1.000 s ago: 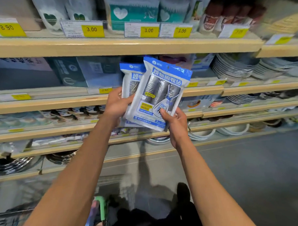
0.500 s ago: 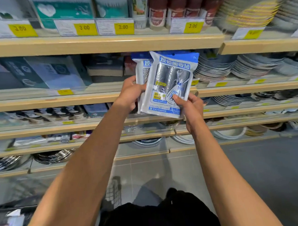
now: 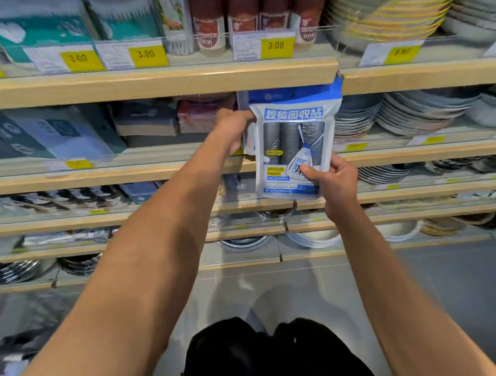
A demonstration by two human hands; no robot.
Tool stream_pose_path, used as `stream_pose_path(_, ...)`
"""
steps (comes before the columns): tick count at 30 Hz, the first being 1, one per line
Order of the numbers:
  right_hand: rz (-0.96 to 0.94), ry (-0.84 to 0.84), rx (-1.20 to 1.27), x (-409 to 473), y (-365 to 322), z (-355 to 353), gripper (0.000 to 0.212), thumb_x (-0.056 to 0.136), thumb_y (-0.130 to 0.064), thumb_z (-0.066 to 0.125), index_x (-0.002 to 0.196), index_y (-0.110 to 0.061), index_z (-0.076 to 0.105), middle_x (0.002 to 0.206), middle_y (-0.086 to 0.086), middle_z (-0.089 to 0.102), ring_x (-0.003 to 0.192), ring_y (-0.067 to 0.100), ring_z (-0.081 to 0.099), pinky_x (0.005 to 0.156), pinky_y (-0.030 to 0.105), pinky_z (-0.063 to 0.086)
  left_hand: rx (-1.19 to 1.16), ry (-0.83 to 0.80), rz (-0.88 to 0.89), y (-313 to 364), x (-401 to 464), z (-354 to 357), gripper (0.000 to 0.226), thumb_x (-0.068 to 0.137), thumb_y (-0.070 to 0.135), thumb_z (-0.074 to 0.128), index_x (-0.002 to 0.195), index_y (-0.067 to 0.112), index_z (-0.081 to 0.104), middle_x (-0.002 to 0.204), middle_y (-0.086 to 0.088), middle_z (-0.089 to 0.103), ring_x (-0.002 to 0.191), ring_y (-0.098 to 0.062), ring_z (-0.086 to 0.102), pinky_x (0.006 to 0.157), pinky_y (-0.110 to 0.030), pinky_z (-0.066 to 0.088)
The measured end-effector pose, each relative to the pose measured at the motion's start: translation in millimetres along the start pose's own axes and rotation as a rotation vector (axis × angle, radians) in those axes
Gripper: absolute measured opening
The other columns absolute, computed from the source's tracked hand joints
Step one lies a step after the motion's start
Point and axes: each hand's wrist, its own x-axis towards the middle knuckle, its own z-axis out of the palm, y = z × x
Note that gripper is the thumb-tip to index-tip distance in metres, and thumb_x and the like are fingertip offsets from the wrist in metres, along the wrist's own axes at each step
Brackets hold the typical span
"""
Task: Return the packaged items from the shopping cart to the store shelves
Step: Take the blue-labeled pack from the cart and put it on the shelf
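- Front pack of grey trash-bag rolls: blue-and-white pouch with clear window, upright, held up in front of the second shelf, its blue top edge just under the top shelf board.
- Right hand grips this pack at its lower right corner, thumb pressed on the front face, fingers curled behind.
- Second pack: same blue-and-white pouch, mostly hidden behind the front one, only a left strip showing.
- Left hand has fingers curled round the left edge of the second pack at about shelf level; fingertips hidden behind the pouch.
- Both packs sit in the gap between the top shelf board and the second shelf; cannot tell whether they rest on the shelf or hang in the air.
- Top shelf: teal packages, brown-red bottles, stack of yellow-rimmed plates, yellow price tags reading 3.00.
- Second shelf: blue-grey boxes left of the hands, stacked grey plates right of the packs.
- Lower shelves: more plates and bowls, blurred.
- Grey floor below, person's dark clothing at bottom centre.
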Motion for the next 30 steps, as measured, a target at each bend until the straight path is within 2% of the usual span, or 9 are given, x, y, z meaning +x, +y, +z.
stream_pose_path(4,-0.05,-0.02,-0.045,6.0,5.6,-9.8,0.035,0.078,0.007,0.075,0.111,0.0,0.069,0.1,0.017,0.075,0.084,0.027,0.073,0.072,0.038,0.061,-0.105,0.066,0.001,-3.4,14.6,12.9,0.017,0.092,-0.01,0.054,0.106,-0.001,0.052,0.071,-0.006,0.063,0.057,-0.012,0.06,0.04,-0.018,0.047)
stream_pose_path(8,-0.065,-0.037,-0.058,11.1,7.2,-14.2,0.037,0.077,0.006,0.076,0.112,-0.001,0.069,0.101,0.016,0.076,0.095,0.035,0.073,0.081,0.048,0.061,-0.074,0.106,-0.008,1.7,28.7,7.9,0.027,0.094,-0.016,0.041,0.078,-0.001,0.056,0.042,-0.001,0.062,0.033,-0.009,0.057,0.035,-0.018,0.043)
stream_pose_path(12,-0.06,-0.033,-0.029,11.3,9.3,-7.9,0.038,0.077,0.008,0.074,0.114,0.001,0.067,0.105,0.02,0.074,0.092,0.032,0.072,0.084,0.048,0.06,0.104,0.137,0.036,-7.2,35.0,3.1,0.023,0.083,-0.003,0.057,0.105,0.003,0.06,0.08,-0.011,0.065,0.066,-0.024,0.06,0.04,-0.018,0.043)
stream_pose_path(16,-0.056,-0.024,-0.016,14.6,11.7,-4.2,0.037,0.076,0.007,0.075,0.112,0.0,0.068,0.104,0.019,0.075,0.091,0.032,0.072,0.082,0.046,0.061,0.368,0.091,0.134,-15.2,28.2,5.3,0.037,0.085,0.007,0.056,0.118,-0.007,0.066,0.116,-0.024,0.069,0.1,-0.033,0.066,0.073,-0.033,0.049)
stream_pose_path(19,-0.025,-0.029,-0.046,16.4,13.1,-2.1,0.036,0.077,0.004,0.076,0.111,-0.003,0.07,0.101,0.015,0.076,0.09,0.03,0.074,0.078,0.041,0.062,0.802,0.235,0.337,-9.5,18.4,-2.7,0.027,0.089,0.005,0.053,0.11,-0.004,0.067,0.109,-0.027,0.068,0.101,-0.04,0.063,0.077,-0.041,0.044)
stream_pose_path(22,0.01,-0.061,-0.087,18.5,15.5,3.1,0.031,0.077,0.003,0.077,0.106,-0.006,0.072,0.095,0.011,0.077,0.084,0.027,0.075,0.074,0.038,0.06,0.836,0.357,0.44,-11.3,16.3,-18.1,0.021,0.089,0.003,0.053,0.098,-0.002,0.071,0.099,-0.023,0.071,0.092,-0.037,0.066,0.067,-0.036,0.038)
stream_pose_path(26,0.003,-0.074,-0.025,25.2,9.1,16.9,0.03,0.08,0.006,0.074,0.108,-0.003,0.071,0.096,0.013,0.076,0.083,0.024,0.074,0.075,0.037,0.061,0.339,0.114,0.261,-20.4,12.7,-30.8,0.033,0.098,0.011,0.044,0.076,0.004,0.068,0.061,-0.005,0.068,0.05,-0.016,0.063,0.059,-0.036,0.05)
stream_pose_path(28,0.009,-0.053,0.029,34.1,-1.7,23.7,0.032,0.082,0.007,0.073,0.112,0.0,0.068,0.098,0.016,0.075,0.082,0.023,0.075,0.072,0.035,0.061,0.192,-0.025,0.241,-25.2,2.7,-38.6,0.044,0.106,0.026,0.038,0.076,0.011,0.067,0.062,-0.001,0.07,0.05,-0.016,0.063,0.055,-0.031,0.053)
stream_pose_path(30,0.025,-0.046,0.045,43.8,-13.7,30.2,0.032,0.083,0.005,0.073,0.114,-0.002,0.067,0.102,0.015,0.075,0.085,0.023,0.076,0.07,0.036,0.062,0.28,-0.184,0.296,-33.9,-8.8,-45.7,0.034,0.105,0.038,0.046,0.091,0.018,0.069,0.083,-0.006,0.075,0.069,-0.023,0.072,0.068,-0.032,0.058)
